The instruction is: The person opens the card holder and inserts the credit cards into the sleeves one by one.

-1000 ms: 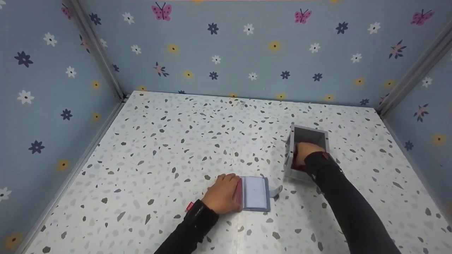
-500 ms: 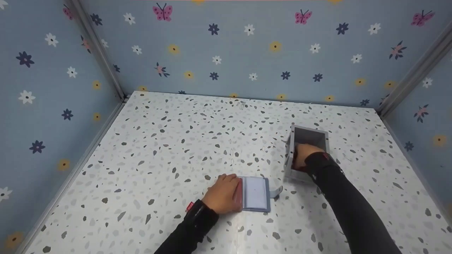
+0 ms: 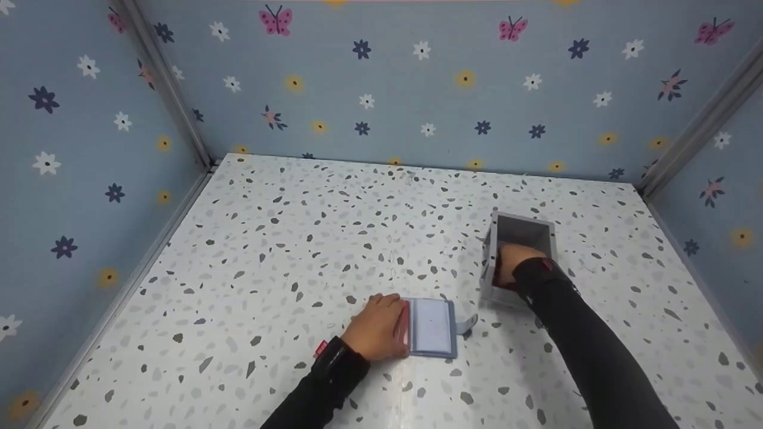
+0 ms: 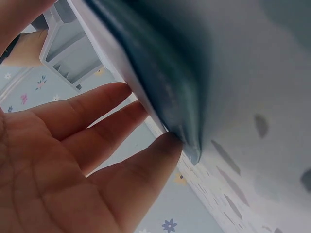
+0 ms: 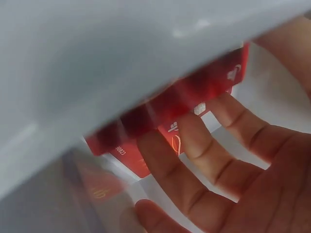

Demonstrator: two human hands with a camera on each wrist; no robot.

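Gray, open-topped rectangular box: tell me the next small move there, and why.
Probably, the right hand should secure one glossy red printed card and lift it: the hand is inside the box, touching that card, though whether it pinches firmly is hidden. Meanwhile, the left hand holds an open blue card holder beside the box, its white right-hand page facing up.

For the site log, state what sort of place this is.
Probably a booth or enclosed workstation, judging by the flower-patterned panels on three sides of a speckled tabletop and the grey posts where the panels meet.
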